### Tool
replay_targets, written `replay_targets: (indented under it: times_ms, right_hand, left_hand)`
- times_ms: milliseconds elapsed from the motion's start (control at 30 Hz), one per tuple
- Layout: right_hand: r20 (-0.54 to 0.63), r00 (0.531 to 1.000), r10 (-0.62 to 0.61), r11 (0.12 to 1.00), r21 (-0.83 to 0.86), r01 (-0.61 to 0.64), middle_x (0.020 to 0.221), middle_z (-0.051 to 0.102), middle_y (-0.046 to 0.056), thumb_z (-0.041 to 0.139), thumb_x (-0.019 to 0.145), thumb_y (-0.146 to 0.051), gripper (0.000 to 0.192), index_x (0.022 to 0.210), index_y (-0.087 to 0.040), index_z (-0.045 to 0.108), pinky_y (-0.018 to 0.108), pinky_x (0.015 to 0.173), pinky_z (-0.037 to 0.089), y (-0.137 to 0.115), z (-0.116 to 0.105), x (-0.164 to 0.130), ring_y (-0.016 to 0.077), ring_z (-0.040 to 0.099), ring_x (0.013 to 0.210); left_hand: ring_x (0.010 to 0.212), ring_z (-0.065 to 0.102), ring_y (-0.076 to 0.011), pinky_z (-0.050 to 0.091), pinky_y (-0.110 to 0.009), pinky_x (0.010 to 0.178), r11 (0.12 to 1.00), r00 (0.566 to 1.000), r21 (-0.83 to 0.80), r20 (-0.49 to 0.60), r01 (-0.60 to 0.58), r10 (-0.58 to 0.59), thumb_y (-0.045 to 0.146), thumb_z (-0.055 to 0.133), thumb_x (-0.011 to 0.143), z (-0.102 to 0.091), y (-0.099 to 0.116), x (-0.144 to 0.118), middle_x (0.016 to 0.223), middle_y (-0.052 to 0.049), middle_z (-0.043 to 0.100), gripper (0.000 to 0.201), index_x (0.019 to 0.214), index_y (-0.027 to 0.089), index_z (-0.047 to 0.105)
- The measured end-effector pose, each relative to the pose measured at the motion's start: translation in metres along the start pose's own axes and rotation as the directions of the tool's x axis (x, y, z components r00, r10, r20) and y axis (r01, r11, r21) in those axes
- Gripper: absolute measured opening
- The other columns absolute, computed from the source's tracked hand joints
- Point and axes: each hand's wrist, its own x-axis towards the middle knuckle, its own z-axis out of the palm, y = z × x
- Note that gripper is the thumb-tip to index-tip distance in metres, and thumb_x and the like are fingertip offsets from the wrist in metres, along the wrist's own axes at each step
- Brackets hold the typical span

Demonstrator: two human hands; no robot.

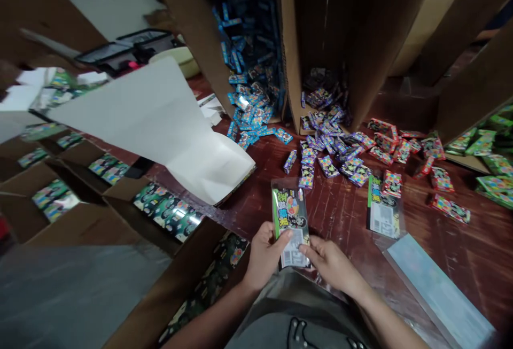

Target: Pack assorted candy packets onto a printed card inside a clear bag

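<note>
green-topped packet [289, 214], dark red floor [344, 215]

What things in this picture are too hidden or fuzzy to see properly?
- Head view: the print on the packet held by the left hand and right hand is too small to read.
- Head view: the big white sheet hides what lies under it.
- Head view: deep inside the cardboard box it is too dark.
- Head view: the green packs are cut off by the right edge.
</note>
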Motion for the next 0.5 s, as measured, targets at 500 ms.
replay_targets:
  times_ms: [500]
  right_hand:
    - [-0.032,0.964,-0.266,0.496,-0.862,0.108,0.155,0.052,0.021,0.074,0.089,-0.039,0.078,0.158,-0.011,0.048,0.065,0.132,0.019,-0.028,-0.118,0.136,0.041,0.04,0.151]
  left_hand:
    - [0.147,0.044,-0.0293,0.035,-0.046,0.12,-0.322,0.683,0.688,0.715,-0.65,0.151,0.005,0.046,0.096,0.02,0.179,0.284,0.158,-0.015,0.052,0.059,0.153,0.016,0.051]
